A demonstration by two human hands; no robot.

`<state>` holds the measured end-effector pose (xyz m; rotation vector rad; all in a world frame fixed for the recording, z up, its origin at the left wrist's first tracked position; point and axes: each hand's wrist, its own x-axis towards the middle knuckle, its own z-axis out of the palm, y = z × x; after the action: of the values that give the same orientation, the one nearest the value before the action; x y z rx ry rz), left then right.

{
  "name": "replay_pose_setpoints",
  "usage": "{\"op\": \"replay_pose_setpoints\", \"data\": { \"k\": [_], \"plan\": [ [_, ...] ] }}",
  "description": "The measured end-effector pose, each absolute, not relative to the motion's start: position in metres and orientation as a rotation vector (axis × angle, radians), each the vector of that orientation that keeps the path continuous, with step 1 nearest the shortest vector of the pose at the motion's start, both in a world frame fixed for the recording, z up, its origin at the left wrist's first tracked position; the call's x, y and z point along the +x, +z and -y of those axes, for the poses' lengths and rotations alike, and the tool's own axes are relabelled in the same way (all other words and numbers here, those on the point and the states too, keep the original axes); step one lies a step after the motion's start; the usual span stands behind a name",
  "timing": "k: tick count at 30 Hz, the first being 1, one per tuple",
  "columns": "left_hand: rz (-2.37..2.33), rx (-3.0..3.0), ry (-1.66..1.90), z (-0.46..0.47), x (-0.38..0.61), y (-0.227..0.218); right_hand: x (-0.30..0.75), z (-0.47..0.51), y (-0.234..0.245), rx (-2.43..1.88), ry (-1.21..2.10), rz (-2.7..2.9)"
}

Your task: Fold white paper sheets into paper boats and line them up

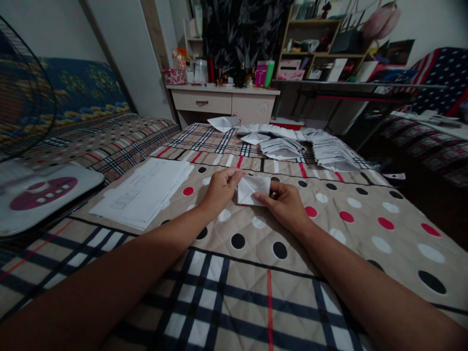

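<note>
A small folded sheet of white paper (pixel 251 189) with diagonal creases is held between my two hands above the dotted bedspread. My left hand (pixel 222 187) pinches its upper left corner with thumb and fingertips. My right hand (pixel 287 202) grips the right side, thumb on the front face and fingers partly hidden behind. To the left lies a stack of flat white sheets (pixel 146 187), the top one bearing faint print. Beyond my hands are stacks of folded papers (pixel 281 147), a fanned row of them (pixel 331 148) and a single folded piece (pixel 223 123).
The patterned bedspread (pixel 237 287) covers the surface under my arms. At the left edge stand a fan (pixel 22 92) and a white plastic lid-like object with a purple print (pixel 44 195). A white dresser (pixel 223 101) with bottles stands behind; a shelf desk (pixel 329 84) is at the back right.
</note>
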<state>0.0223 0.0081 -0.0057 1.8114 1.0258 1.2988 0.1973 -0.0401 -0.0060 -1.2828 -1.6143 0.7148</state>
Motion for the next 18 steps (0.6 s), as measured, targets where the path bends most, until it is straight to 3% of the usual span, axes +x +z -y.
{"op": "replay_pose_setpoints", "data": {
  "k": [18],
  "plan": [
    [-0.879,1.602,0.929,-0.004,0.0295,-0.0084,0.2008,0.0406,-0.0105,-1.223,0.624,1.378]
  ]
}}
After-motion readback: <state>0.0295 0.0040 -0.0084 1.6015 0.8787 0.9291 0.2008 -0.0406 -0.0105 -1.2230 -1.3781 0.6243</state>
